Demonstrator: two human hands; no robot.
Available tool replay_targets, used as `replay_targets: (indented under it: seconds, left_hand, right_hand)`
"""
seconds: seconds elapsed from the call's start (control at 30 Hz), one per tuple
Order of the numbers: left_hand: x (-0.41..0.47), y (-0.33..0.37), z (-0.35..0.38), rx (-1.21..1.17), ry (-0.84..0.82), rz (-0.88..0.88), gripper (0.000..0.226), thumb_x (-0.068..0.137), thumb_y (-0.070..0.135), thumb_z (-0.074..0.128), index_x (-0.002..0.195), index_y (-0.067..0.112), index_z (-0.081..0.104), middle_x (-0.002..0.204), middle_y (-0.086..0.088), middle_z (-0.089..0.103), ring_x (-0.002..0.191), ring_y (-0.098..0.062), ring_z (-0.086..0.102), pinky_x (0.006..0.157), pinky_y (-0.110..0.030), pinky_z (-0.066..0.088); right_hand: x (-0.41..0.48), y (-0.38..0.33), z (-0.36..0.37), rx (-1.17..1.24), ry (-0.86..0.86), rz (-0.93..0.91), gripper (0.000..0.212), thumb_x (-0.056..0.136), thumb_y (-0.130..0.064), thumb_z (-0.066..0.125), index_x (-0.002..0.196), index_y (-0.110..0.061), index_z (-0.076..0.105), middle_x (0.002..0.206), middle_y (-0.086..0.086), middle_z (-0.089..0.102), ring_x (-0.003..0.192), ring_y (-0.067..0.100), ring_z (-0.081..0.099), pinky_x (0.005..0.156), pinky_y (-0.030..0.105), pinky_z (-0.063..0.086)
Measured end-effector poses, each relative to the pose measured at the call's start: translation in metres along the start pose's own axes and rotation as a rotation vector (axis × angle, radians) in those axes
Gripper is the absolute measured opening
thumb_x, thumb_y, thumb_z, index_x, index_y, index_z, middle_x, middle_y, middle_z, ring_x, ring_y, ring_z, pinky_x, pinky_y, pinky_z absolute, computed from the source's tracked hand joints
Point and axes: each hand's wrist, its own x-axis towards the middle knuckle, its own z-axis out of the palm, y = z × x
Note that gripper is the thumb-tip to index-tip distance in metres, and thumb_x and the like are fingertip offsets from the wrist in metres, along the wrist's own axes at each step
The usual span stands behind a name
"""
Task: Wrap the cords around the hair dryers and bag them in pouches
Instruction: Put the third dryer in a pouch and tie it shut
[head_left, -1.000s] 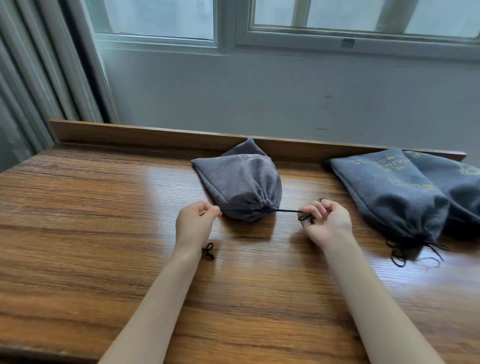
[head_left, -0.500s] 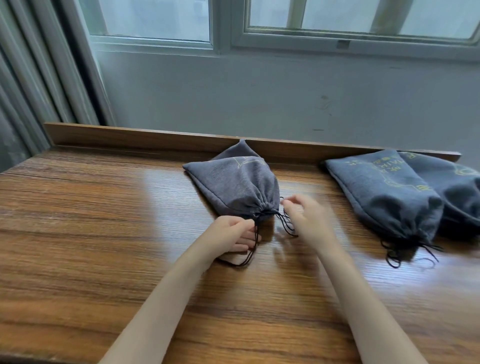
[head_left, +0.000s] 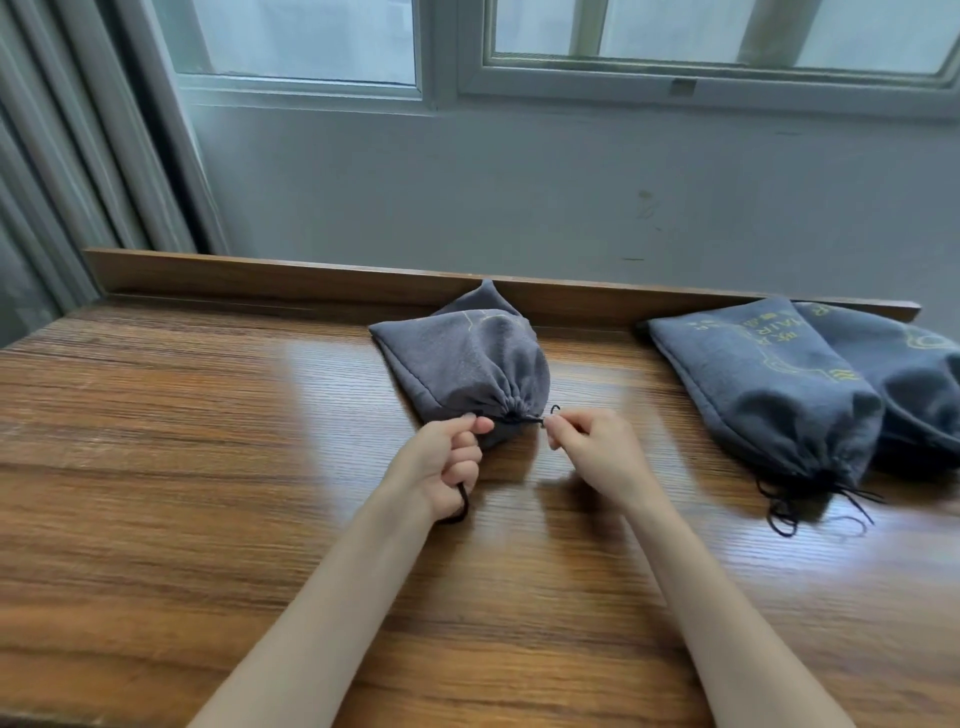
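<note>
We have the pouch (head_left: 467, 364) lying near the middle of the table's (head_left: 208, 467) back edge, its closed bottom up against the rail (head_left: 260, 275). Its long axis runs from there toward us and a little to the right, so the gathered mouth is the near end.

That mouth sits between our hands. Our left hand (head_left: 441, 462) is curled tight around one run of the drawstring (head_left: 530, 419), knuckles touching the fabric just left of the mouth, with a loose end trailing out beneath the palm. Our right hand (head_left: 592, 452) pinches the other run between thumb and fingertips, just right of the mouth, and a short taut length bridges the gap.

So the strings leave the mouth sideways, roughly parallel to the table's front edge and across the pouch's axis. We judge the next move to be a knot or a final tug, worked right at the mouth, which is already drawn shut. No dryer shows, but the bulge suggests one is inside.

Two other pouches (head_left: 769, 384) lie cinched by the back right corner.
</note>
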Motion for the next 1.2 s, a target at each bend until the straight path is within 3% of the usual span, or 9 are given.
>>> replay_targets:
  seconds: [0.13,0.23,0.33,0.47,0.67,0.77,0.9,1.07,1.2]
  left_hand:
    - [-0.001,-0.001,-0.007,0.007,0.006,0.06,0.029,0.099,0.015,0.038,0.073,0.006,0.047,0.037,0.009,0.024,0.024,-0.003,0.019,0.023,-0.012,0.011]
    - [-0.004,-0.013,-0.011,0.231,-0.033,0.159,0.028,0.096,0.013,0.039,0.074,0.006,0.053,0.047,0.004,0.046,0.035,-0.002,0.038,0.031,-0.011,0.029]
    - [-0.009,-0.017,-0.013,0.278,-0.129,0.156,0.026,0.093,0.007,0.039,0.077,0.005,0.059,0.064,-0.002,0.063,0.059,-0.009,0.062,0.064,-0.02,0.053]
    - [-0.012,-0.019,-0.013,0.229,-0.354,0.006,0.031,0.096,0.019,0.036,0.072,0.015,0.055,0.075,-0.002,0.056,0.086,-0.019,0.057,0.101,-0.034,0.037]
    - [-0.014,-0.025,-0.007,0.332,-0.339,0.174,0.036,0.093,0.011,0.036,0.061,0.014,0.053,0.075,0.0,0.055,0.074,-0.013,0.056,0.075,-0.024,0.044]
    - [-0.016,-0.027,-0.007,0.362,-0.357,0.16,0.036,0.095,0.015,0.034,0.065,0.015,0.052,0.073,-0.001,0.055,0.07,-0.013,0.056,0.076,-0.027,0.042]
    - [-0.02,-0.022,-0.004,0.513,-0.289,0.232,0.034,0.092,0.012,0.04,0.06,0.01,0.053,0.057,0.005,0.045,0.042,-0.005,0.035,0.052,-0.02,0.032]
    - [-0.009,-0.025,-0.019,1.617,0.13,0.856,0.028,0.086,0.031,0.052,0.07,0.017,0.071,0.076,0.003,0.052,0.075,-0.016,0.054,0.064,-0.032,0.041]
    - [-0.003,-0.029,-0.028,1.645,0.172,1.136,0.036,0.08,0.037,0.044,0.062,0.018,0.069,0.071,0.002,0.052,0.066,-0.019,0.056,0.05,-0.028,0.041]
  right_hand:
    - [0.001,0.0,0.001,0.156,-0.071,0.072,0.042,0.092,-0.015,0.05,0.05,-0.021,0.047,0.035,-0.011,0.042,0.041,0.001,0.042,0.053,0.015,0.03]
    - [-0.004,-0.007,0.004,0.745,-0.229,0.263,0.033,0.098,-0.01,0.04,0.068,-0.011,0.055,0.044,-0.01,0.05,0.045,0.003,0.042,0.056,0.018,0.038]
    - [-0.008,-0.018,0.004,1.076,-0.398,0.297,0.025,0.099,-0.007,0.035,0.094,-0.005,0.06,0.079,0.003,0.073,0.065,0.007,0.064,0.063,0.017,0.053]
    - [-0.011,-0.025,0.012,1.167,-0.365,0.256,0.02,0.098,-0.003,0.035,0.092,-0.009,0.053,0.099,0.005,0.072,0.085,0.013,0.065,0.078,0.019,0.053]
    - [-0.013,-0.023,0.024,0.891,-0.248,0.138,0.015,0.095,-0.001,0.046,0.098,0.001,0.06,0.086,-0.001,0.072,0.077,0.005,0.064,0.07,0.017,0.046]
    - [-0.015,-0.025,0.022,0.777,-0.208,0.135,0.017,0.093,-0.003,0.051,0.1,0.001,0.065,0.084,0.01,0.067,0.069,0.003,0.063,0.059,0.014,0.048]
    - [-0.015,-0.03,0.014,0.997,-0.265,0.254,0.019,0.094,-0.007,0.049,0.088,-0.01,0.066,0.076,0.006,0.07,0.053,0.006,0.057,0.049,0.016,0.05]
    - [-0.009,-0.027,0.014,1.072,-0.301,0.277,0.029,0.1,-0.014,0.037,0.099,-0.019,0.065,0.061,-0.005,0.064,0.047,0.001,0.042,0.048,0.009,0.037]
    - [-0.012,-0.024,0.02,0.654,-0.336,0.065,0.028,0.097,-0.003,0.039,0.101,-0.014,0.064,0.045,-0.009,0.055,0.038,-0.001,0.039,0.042,0.01,0.029]
